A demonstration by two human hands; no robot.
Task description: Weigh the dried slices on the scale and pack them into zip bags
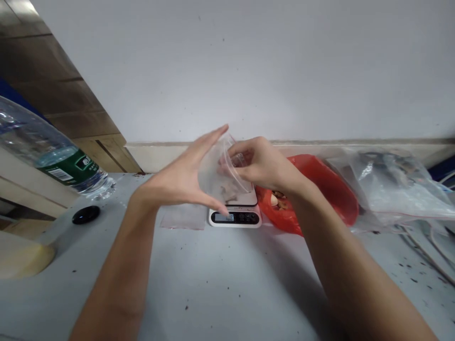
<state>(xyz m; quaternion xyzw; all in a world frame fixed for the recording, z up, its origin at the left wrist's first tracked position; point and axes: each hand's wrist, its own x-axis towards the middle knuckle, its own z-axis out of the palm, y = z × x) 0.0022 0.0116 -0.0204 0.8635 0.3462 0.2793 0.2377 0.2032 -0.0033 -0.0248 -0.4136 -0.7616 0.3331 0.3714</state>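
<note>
A clear zip bag [216,175] stands over a small digital scale [253,221], with a few brownish pieces low inside it. My left hand [183,177] is open at the bag's left side, thumb and fingers spread wide around it. Closed at the bag's upper right, my right hand [265,163] pinches its edge, and some fingertips show blurred through the plastic. The scale's lit display [224,217] seems to read 10.8. Just right of the scale, a red plastic bag [313,175] lies open with brown and pale pieces [279,201] in it.
Another flat clear bag [183,218] lies left of the scale. Further left are a water bottle [67,163], a black round object [86,215] and a blurred yellowish item [35,258]. Clear plastic bags [394,184] and cables [426,253] lie right, near the white wall [249,71].
</note>
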